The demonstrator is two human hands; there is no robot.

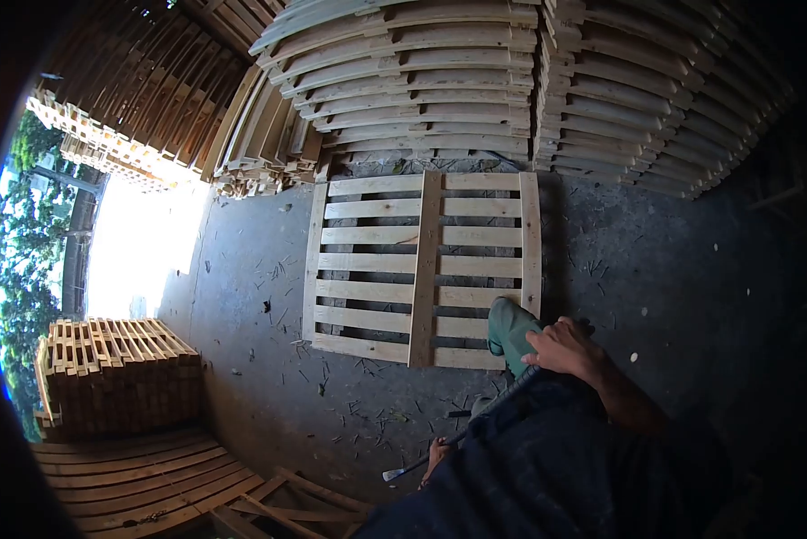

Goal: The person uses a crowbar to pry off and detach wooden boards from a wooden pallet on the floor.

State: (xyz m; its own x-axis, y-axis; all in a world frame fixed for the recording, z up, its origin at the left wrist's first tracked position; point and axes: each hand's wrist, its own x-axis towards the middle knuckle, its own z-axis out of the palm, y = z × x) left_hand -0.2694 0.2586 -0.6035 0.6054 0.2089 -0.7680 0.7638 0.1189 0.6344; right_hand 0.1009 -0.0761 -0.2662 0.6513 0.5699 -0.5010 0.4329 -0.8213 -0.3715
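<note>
My left hand point(436, 456) is low at the front of my body, its fingers closed round a dark-shafted pry bar. The flat, pale metal tip of the pry bar point(392, 474) points left. A dark blue shirt hides part of this hand and shaft. My right hand point(565, 348) is closed by my green-trousered leg point(511, 328). Something dark shows just past its knuckles, too dim to name. A grey, bar-like line runs below this hand; whether it joins the pry bar, I cannot tell. Before me a slatted wooden pallet point(426, 269) lies flat on the floor, my leg over its near right corner.
Tall pallet stacks point(421, 81) stand behind the flat pallet, with another stack point(655, 99) to their right. Loose boards point(264, 144) are piled at back left. A lower pallet stack point(120, 373) stands at left. Wood splinters litter the concrete floor point(260, 386).
</note>
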